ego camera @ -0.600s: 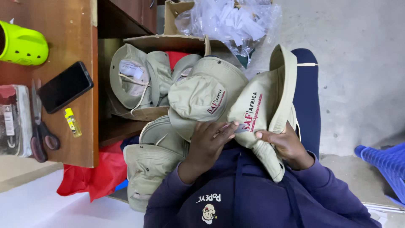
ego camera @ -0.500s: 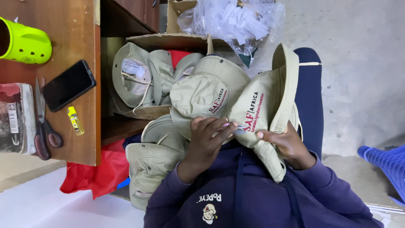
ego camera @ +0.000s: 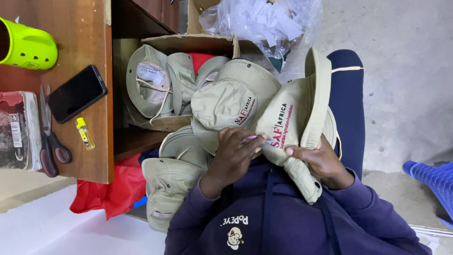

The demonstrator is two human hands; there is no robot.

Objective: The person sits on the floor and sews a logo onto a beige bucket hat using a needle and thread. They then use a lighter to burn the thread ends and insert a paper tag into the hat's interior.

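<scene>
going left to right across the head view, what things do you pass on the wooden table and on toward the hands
lime green cup → scissors → black phone → yellow lighter → left hand → beige hat → right hand

A dark phone with a blank black screen is laid on the wooden table, beside a flat red and white package bearing a barcode label. A white sewn-in label is seen inside an upturned khaki hat in an open cardboard box. A clear plastic bag of white paper slips is set above.
</scene>
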